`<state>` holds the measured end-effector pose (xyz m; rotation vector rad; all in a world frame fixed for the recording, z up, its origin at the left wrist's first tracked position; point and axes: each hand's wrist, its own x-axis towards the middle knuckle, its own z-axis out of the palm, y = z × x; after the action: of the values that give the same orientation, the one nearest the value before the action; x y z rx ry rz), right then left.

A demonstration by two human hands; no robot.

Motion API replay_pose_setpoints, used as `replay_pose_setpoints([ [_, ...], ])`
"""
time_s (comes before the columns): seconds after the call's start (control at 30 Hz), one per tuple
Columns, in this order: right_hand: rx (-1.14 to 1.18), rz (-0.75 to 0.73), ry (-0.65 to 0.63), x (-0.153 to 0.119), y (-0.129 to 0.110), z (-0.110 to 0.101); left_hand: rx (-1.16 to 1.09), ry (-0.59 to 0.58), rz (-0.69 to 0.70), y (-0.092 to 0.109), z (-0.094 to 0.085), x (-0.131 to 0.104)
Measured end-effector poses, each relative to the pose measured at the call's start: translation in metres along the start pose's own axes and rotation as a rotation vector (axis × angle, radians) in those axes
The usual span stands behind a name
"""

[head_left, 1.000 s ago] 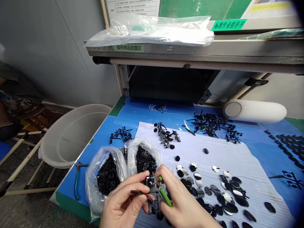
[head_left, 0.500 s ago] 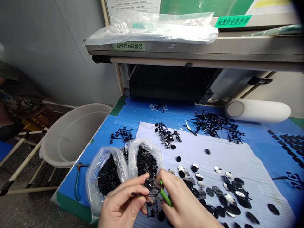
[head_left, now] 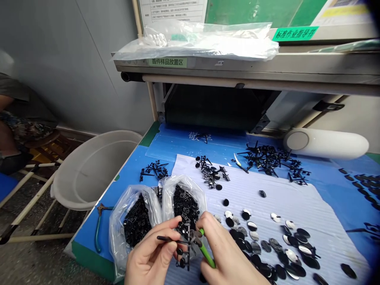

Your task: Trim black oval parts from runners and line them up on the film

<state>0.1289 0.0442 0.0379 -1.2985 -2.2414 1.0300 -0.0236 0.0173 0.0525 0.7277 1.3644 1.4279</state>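
Note:
My left hand (head_left: 157,251) pinches a black plastic sprue (head_left: 187,251) with small parts still attached along its frame. A pair of green-handled nippers (head_left: 204,251) is gripped in my right hand (head_left: 227,247), their jaws at the sprue's frame. Just behind my hands stand two clear plastic bags with small black parts inside, the right bag (head_left: 201,190) and the left bag (head_left: 115,221). To the right, many black and silvery oval discs (head_left: 276,245) lie on a white foam sheet (head_left: 252,188).
Piles of black sprues (head_left: 264,156) lie further back on the blue table. Blue-handled pliers (head_left: 97,233) rest at the left edge, beside a large pale bin (head_left: 83,190). A white cylinder (head_left: 332,143) lies back right, under a metal shelf (head_left: 225,69). Someone sits far left.
The view has shifted slightly, so the scene sits lower and further right. The sprue is turned a little between my hands, and the nippers remain at its frame.

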Motion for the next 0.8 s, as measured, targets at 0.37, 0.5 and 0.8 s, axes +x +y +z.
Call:
replay_pose_setpoints([
  [0.37,-0.032,0.004,0.013,0.006,-0.007,0.005,-0.005,0.017,0.01,-0.001,-0.006,-0.001],
  [0.5,-0.048,-0.017,-0.024,0.008,-0.009,0.006,-0.029,0.014,0.013,-0.001,-0.009,-0.002],
  [0.8,-0.114,-0.097,-0.098,0.019,-0.011,0.011,-0.027,0.075,0.0,0.0,-0.024,0.003],
])
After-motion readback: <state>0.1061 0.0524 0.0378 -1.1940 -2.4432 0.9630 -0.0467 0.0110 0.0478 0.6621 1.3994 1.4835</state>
